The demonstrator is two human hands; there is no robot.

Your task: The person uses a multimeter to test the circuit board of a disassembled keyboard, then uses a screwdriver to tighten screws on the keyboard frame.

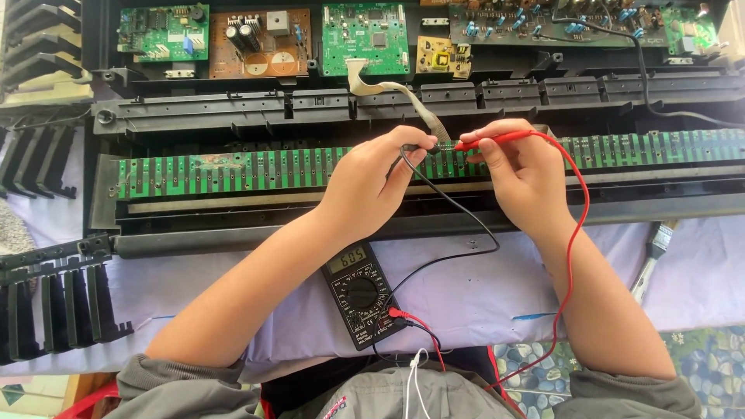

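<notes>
- My left hand (pixel 372 182) has its fingers pinched on the black probe (pixel 410 147); tip sits on the green contact strip (pixel 233 171), near mid-board.
- My right hand (pixel 516 167) has its fingers clamped on the red probe (pixel 497 140), pointing left, tip just beside the black one.
- Strip's long axis runs L–R across the table (pixel 466 295); both tips meet by the grey ribbon cable (pixel 411 101).
- Multimeter (pixel 363 295) lies close to me, between my forearms; both leads run back to it.
</notes>
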